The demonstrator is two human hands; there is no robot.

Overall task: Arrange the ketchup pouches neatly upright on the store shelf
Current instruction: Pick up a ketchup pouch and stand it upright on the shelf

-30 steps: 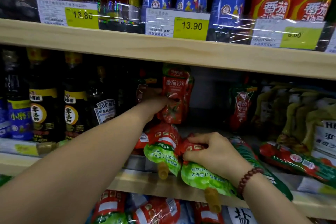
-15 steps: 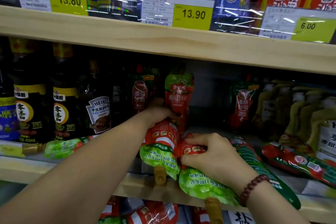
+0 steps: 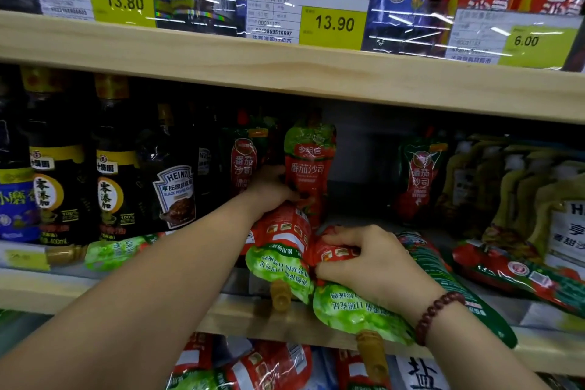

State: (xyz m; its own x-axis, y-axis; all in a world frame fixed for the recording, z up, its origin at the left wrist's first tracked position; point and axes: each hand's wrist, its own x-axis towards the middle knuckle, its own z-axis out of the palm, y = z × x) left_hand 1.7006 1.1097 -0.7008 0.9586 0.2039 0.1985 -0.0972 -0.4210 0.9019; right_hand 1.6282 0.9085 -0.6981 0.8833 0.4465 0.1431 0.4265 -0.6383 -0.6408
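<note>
Left hand grip on upright pouch; wooden shelf crowded.

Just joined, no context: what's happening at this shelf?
A person is tidying ketchup pouches on a wooden shelf. The left hand steadies an upright pouch at the back. The right hand has a grip on a pouch lying flat, spout over the shelf edge. More pouches are not yet stood up.

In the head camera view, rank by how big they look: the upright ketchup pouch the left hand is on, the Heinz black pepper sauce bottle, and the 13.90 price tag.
1. Heinz bottle: looks largest.
2. Upright ketchup pouch, touched by the left hand: slightly smaller, its base hidden.
3. 13.90 price tag: smallest.
The first two look close and sit at different depths, so their order is unsure.
</note>
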